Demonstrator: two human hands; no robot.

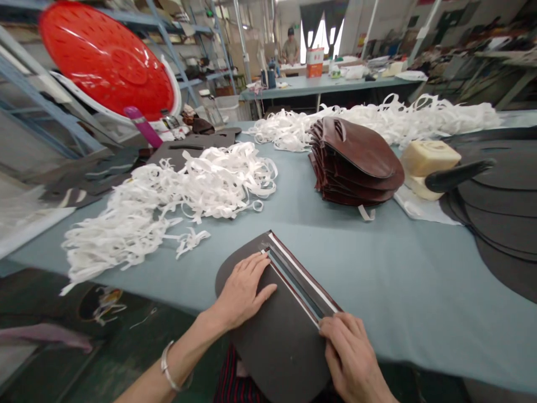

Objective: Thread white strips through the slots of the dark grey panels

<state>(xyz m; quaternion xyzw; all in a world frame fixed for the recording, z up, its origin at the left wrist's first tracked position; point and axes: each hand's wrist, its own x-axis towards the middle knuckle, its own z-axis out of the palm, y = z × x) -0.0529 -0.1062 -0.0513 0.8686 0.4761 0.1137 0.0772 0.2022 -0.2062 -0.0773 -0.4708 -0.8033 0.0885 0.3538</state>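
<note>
A dark grey rounded panel (289, 347) lies over the front edge of the table, with a long slot cut near its straight edge. White strips (293, 294) and thin brown edging run along both sides of the slot, and the blue-green table shows through it. My left hand (247, 285) rests flat on the panel, fingertips at the slot's far end, thumb spread apart. At the near end of the slot, my right hand (350, 350) has its fingers curled over the panel's edge, gripping it. The fingertips of that hand are partly hidden.
White tape strips (201, 179) lie heaped at left, with another white heap (390, 120) at the back. A stack of brown leather pieces (356, 162) stands ahead, beside a cream block (432, 159) and a black handle (459, 174). Grey panels (507, 207) are piled at right.
</note>
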